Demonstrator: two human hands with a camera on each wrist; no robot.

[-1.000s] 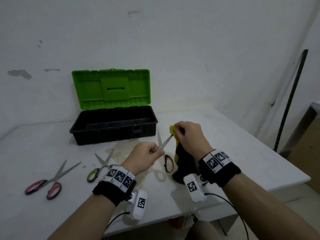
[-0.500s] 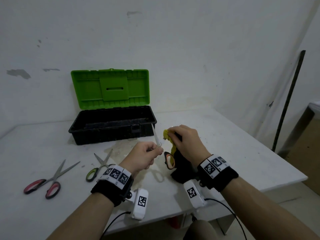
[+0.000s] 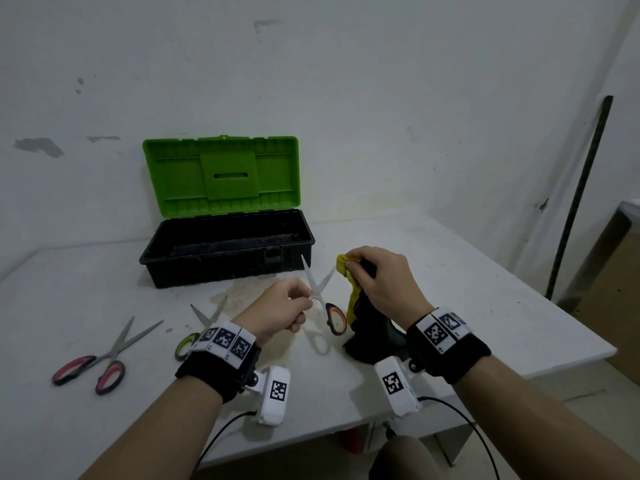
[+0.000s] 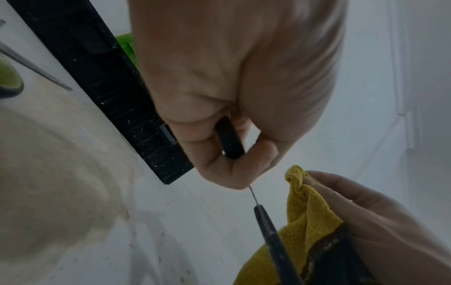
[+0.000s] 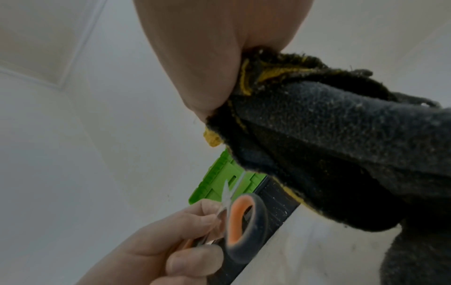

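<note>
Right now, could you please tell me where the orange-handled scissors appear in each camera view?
Head: orange-handled scissors at centre, blades spread, in the left hand.
Left wrist: scissors lower centre, seen edge-on.
Right wrist: scissors bottom centre, orange loop toward the camera, below the cloth.
Shared landmark: the green-lidded toolbox, behind the scissors in every view.

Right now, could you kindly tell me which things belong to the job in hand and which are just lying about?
In use: orange-handled scissors, held in the left hand; yellow-and-black cloth, gripped in the right hand.
Lying about: red-handled scissors, green-handled scissors, open toolbox, all on the table.
</note>
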